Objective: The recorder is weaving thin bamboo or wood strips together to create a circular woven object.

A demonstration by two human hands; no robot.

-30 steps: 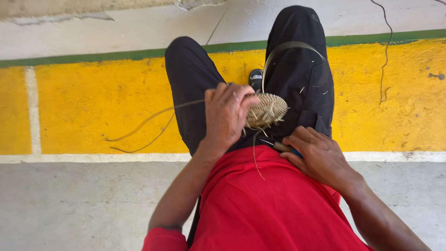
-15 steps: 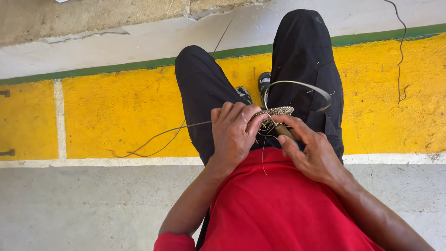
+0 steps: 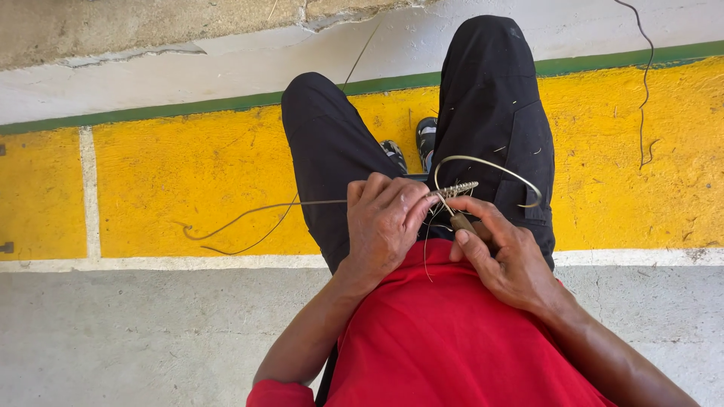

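Coiled woven piece (image 3: 452, 190), fibre, partly made, held over the lap between both hands.

Left hand (image 3: 385, 226) clenched over its near-left end; right hand (image 3: 504, 252) pinches a small brown tool (image 3: 461, 221) just beneath it. Loose strands: one loops right over the far knee (image 3: 494, 167), another trails left across the yellow floor band (image 3: 249, 218). Probably light, springy, apt to unravel; best gripped at the tightly bound core, not the free strands.

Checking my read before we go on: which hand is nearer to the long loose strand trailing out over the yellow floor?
Left. The left hand pinches the woven piece right where the loose strand leaves it. The right hand sits on the far side, away from the strand.
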